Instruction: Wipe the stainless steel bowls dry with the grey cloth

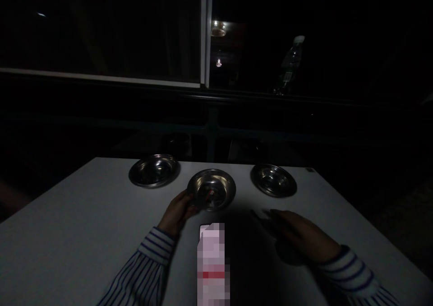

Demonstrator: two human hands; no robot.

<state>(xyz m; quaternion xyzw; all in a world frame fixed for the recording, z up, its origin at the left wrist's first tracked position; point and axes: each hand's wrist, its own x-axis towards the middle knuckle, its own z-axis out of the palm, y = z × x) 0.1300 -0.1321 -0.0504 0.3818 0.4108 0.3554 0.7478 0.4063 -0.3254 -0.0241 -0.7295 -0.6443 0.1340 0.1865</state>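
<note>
My left hand (179, 211) is closed on the left edge of a shiny metal dish (229, 191). The dish has a wide rim, and its inside reflects a small patch of red and white. I cannot tell how far it stands off the table. To the right, my right hand (299, 234) is low over the table, apart from the dishes. Its fingers stretch toward the left. Dark shapes by the fingertips and under the palm look like shadow, but the dim light hides detail there. Both sleeves are white with dark stripes.
Two more metal dishes sit near the white table's (67, 215) far edge: a left dish (154, 170) and a right dish (274, 179). A lit phone-like screen (211, 261), partly blurred out, lies in front. Beyond are a window frame (204, 35) and a plastic bottle (291, 64).
</note>
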